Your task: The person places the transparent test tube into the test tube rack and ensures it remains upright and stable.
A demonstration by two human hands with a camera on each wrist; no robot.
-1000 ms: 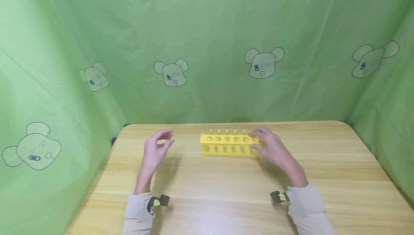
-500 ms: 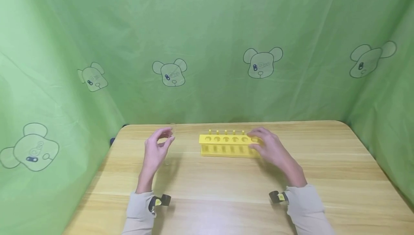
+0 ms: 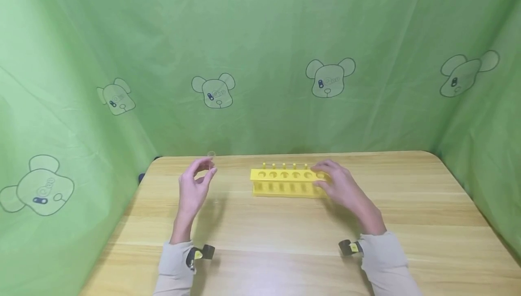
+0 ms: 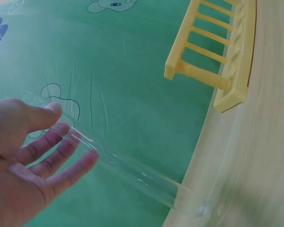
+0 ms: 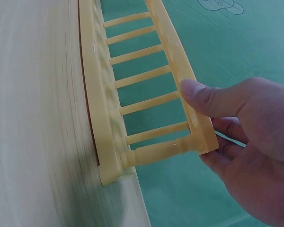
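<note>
A clear test tube (image 4: 142,175) is pinched near its upper end between the thumb and fingers of my left hand (image 4: 33,151). In the head view that hand (image 3: 195,185) is left of a yellow test tube rack (image 3: 281,176), with the tube barely visible. The tube's rounded bottom points down toward the table, apart from the rack. My right hand (image 3: 342,185) grips the right end of the rack's top bar, thumb on the near side and fingers behind, as the right wrist view shows on the rack (image 5: 156,150). The rack stands upright; no tubes show in its holes.
A wooden table (image 3: 260,241) carries the rack near its back edge. Green curtains (image 3: 260,119) with bear-head prints hang behind and on both sides. A black wrist strap with a camera (image 3: 208,251) sits on each sleeve.
My left hand has shifted slightly left and the tube has turned in its fingers, its rim now showing above the fingertips. The right hand stays on the rack.
</note>
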